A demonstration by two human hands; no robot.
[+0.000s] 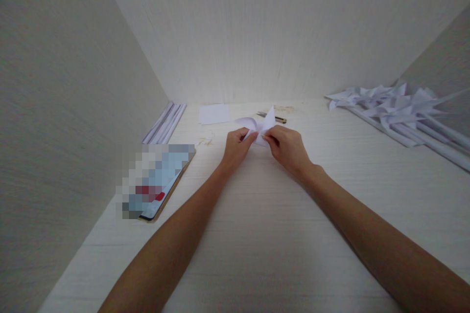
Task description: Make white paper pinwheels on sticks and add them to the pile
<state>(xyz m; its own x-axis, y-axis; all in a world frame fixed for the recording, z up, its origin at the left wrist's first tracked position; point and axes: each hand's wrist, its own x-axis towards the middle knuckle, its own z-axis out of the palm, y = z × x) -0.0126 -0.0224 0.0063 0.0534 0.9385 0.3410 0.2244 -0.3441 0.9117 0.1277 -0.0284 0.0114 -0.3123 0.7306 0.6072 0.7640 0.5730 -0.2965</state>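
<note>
Between my two hands, above the middle of the white surface, is a white paper pinwheel [269, 120] with curled, pointed blades. My left hand [237, 145] pinches its left side between thumb and fingers. From the right, my right hand [290, 144] grips the paper close to its centre with bent fingers. The fingers cover part of the middle, so I cannot make out how the folds meet there. Just behind the paper lies a utility knife [281, 120], partly hidden by a blade.
White rolled paper sticks [165, 122] lie at the back left, beside flat white paper sheets [215, 113]. A phone [167, 186], partly blurred, rests at the left. Paper pinwheels on sticks [400, 107] are heaped at the right. Small tan scraps [205, 141] lie about. Walls enclose the white table [257, 254].
</note>
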